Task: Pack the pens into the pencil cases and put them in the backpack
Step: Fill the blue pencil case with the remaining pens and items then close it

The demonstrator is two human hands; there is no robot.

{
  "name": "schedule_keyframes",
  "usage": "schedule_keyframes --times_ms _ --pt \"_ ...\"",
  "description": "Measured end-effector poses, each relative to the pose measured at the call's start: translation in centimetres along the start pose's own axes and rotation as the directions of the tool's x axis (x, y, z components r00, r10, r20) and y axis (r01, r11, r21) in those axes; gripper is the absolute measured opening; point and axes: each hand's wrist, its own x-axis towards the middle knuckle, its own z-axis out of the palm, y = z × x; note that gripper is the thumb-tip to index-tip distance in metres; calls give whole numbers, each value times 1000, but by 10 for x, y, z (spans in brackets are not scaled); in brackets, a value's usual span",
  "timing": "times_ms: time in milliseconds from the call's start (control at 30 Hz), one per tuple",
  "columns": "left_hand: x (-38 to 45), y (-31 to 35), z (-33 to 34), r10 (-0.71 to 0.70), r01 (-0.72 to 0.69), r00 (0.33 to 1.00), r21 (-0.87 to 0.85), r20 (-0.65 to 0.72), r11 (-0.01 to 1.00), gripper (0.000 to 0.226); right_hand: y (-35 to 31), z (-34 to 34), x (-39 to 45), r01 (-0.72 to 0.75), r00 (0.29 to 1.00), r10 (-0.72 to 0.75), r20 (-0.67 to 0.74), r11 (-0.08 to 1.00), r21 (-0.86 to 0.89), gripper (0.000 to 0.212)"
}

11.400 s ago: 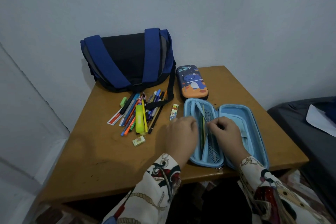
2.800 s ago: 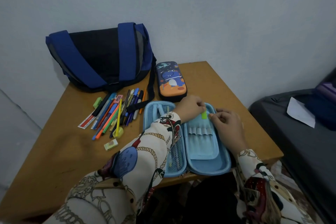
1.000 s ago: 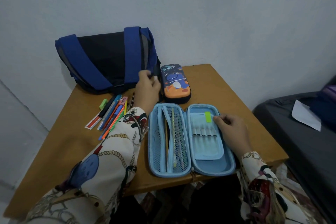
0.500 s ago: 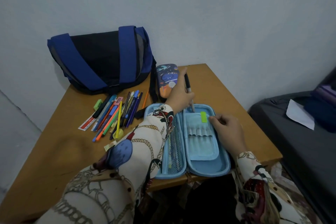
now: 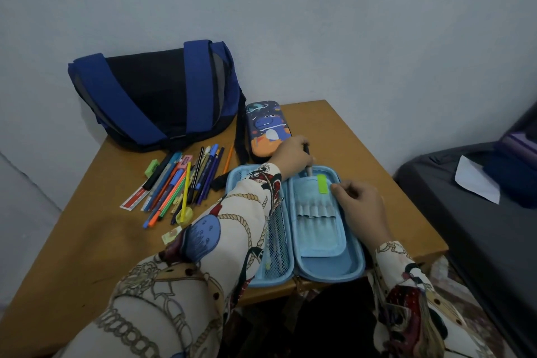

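Since the frame half a second back, your left hand [image 5: 292, 157] had dropped the dark pen [image 5: 307, 164] from upright over the open light-blue case [image 5: 328, 266] down to the top of its right half, tip at the elastic loop panel [image 5: 316, 213].

Left to right:
- Table [image 5: 87, 256], left part: loose pile of pens and pencils [image 5: 180, 183] lay fanned out, with a ruler, green eraser [image 5: 151, 168] and a small sticker-like item near the sleeve. All unpacked.
- Backpack [image 5: 157, 93] sat at the back left against the wall; whether it was open I couldn't tell.
- Dinosaur case [image 5: 268, 129] lay just beside the backpack, closed, untouched.
- Open case, left half: mesh pocket held a few thin items, mostly hidden by your sleeve, probably pencils.
- Left hand was closed around the pen, reaching across the case.
- Right half: loops looked empty; a green tab [image 5: 322, 183] sat near the top.
- Right hand [image 5: 360, 203] rested on the right edge of the case, fingers loosely curled, pinning the panel, holding nothing else.

Progress: early. One pen going in, most stationery left on the table, second case unused, neither case in the backpack.
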Motion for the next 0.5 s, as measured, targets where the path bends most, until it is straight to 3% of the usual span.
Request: schedule_keyframes --times_ms 200,500 --pt "-7 -11 3 42 -42 999 20 -8 999 18 2 2 1 6 1000 -6 2 999 -46 35" --pt "-15 -14 4 92 -97 995 179 39 979 27 7 4 2 11 1000 -11 -2 999 -39 32"
